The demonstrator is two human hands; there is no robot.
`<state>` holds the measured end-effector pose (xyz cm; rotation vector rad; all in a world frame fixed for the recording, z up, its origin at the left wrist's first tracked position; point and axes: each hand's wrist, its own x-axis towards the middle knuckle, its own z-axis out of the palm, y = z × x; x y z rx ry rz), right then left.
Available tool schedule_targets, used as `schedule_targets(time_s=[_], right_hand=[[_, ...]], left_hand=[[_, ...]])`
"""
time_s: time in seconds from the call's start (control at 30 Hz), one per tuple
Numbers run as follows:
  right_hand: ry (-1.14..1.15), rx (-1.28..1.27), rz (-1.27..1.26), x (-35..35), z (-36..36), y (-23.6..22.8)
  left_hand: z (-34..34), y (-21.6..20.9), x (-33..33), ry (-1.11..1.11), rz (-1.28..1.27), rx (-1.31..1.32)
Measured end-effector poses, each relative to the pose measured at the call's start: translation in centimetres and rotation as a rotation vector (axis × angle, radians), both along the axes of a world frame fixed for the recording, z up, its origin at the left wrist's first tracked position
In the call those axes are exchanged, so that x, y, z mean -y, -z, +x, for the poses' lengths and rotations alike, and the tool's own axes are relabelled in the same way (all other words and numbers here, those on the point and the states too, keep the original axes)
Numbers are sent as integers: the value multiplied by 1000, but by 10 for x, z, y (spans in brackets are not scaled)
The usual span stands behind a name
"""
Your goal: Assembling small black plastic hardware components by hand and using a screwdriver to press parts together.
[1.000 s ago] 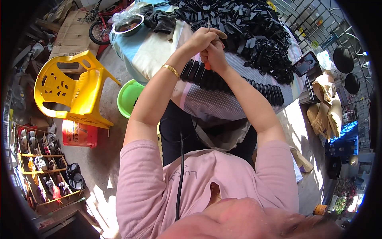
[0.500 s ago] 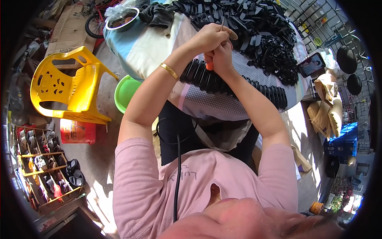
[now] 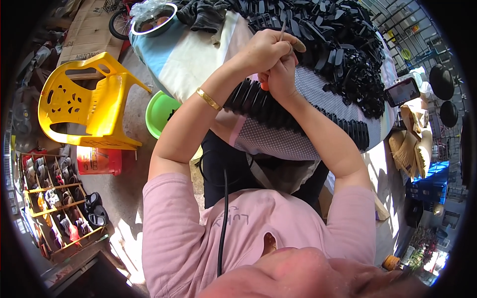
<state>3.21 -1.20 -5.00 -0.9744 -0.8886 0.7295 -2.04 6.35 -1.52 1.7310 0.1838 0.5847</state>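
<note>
Right hand is wrapped round an orange handle, whose end sticks out on the near side, above the table's near edge; left hand is curled up against it on the far side, can't tell what it grips. Thin shaft pokes out beyond the left hand. Row of black parts sits just nearer, heap of black strips far right on the cloth.
</note>
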Motion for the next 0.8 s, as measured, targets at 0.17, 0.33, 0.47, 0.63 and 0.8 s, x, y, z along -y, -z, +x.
schedule_targets(time_s=[0.17,0.33,0.47,0.63,0.8], right_hand=[[-84,50,-25,-2,9,-7],[-108,-35,-26,-12,-5,-3],[-71,31,-34,-13,-8,-8],[-76,-33,-51,-14,-8,-4],[-141,12,-28,-21,-12,-9]], left_hand=[[0,-9,-2,-50,4,-41],[-7,-1,-17,-77,113,-42],[-11,-1,-15,-3,-78,39],[-16,-7,-14,-54,44,-101],[-22,-9,-23,-67,-7,-6]])
